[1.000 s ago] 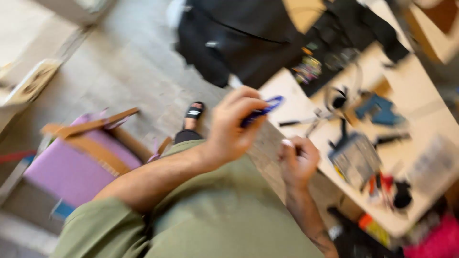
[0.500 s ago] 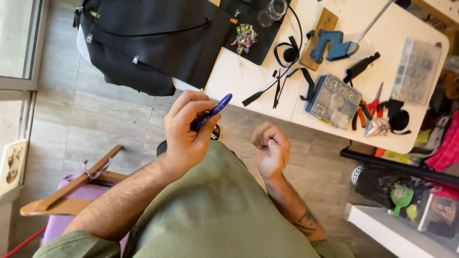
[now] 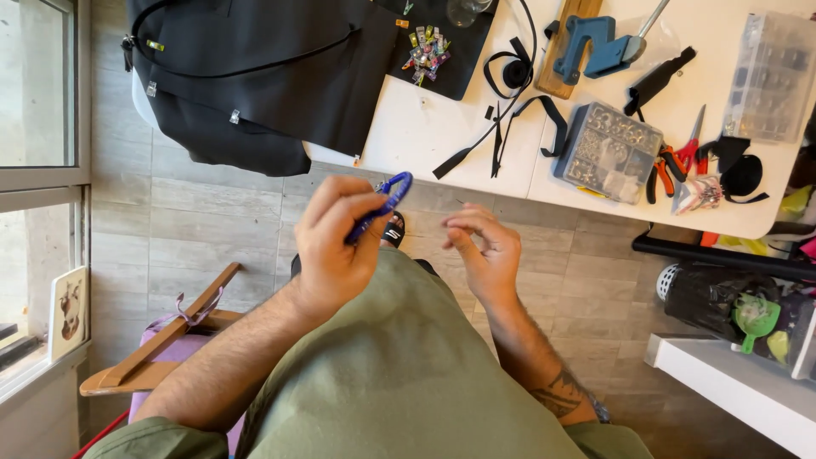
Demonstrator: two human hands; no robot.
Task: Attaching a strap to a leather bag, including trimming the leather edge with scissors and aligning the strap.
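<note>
A clear plastic compartment box (image 3: 610, 151) with a grey-blue base sits near the front edge of the white table (image 3: 416, 136), full of small metal parts. A second, larger clear compartment box (image 3: 772, 76) stands at the table's right end, toward the back. No labels, signs or screens can be made out anywhere in view.

blue snips (image 3: 380, 206) | small, slim | tilted, tip up-right | above lap
</note>
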